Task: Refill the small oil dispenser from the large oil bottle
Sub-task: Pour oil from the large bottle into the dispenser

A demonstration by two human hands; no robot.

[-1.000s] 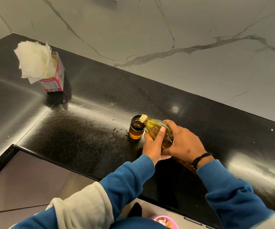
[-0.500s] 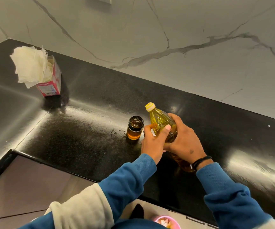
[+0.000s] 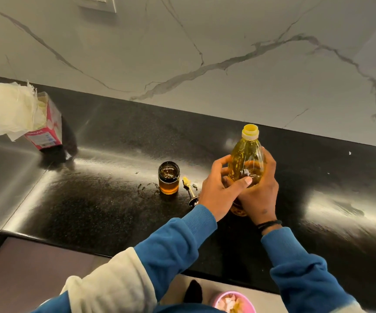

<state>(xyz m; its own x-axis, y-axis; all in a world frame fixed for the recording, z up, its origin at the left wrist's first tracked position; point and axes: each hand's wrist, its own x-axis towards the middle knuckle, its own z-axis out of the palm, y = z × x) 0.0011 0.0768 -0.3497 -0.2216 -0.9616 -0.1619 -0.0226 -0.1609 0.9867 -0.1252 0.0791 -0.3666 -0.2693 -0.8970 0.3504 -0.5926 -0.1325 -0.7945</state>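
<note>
Both hands wrapped on the large oil bottle [image 3: 245,161], holding it near upright, neck tipped slightly toward the wall. Left hand [image 3: 218,190] grips the near-left side, thumb laid across the front of the bottle. Right hand [image 3: 261,190] clasps the right side and back, fingers [image 3: 269,159] curled round the shoulder; black band on that wrist. Bottle's yellow mouth [image 3: 250,131] uncapped, open at top. Whether the base touches the counter [image 3: 92,211] cannot be told; the hands hide it.

Small oil dispenser [image 3: 169,177], a dark glass jar, stands open on the counter just left of the hands, apart from them, amber oil in its lower part. A small yellow piece on a thin stem [image 3: 188,185] lies between jar and left hand. Scattered droplets on the surface left of the jar.

Counter is black, glossy. Marble wall [image 3: 205,53] runs along its far edge, close behind the bottle. Tissue box [image 3: 44,129] far left, well apart. Broad bare stretch right of the hands. Near edge drops off under the forearms; a pink bowl [image 3: 234,301] sits below it.
</note>
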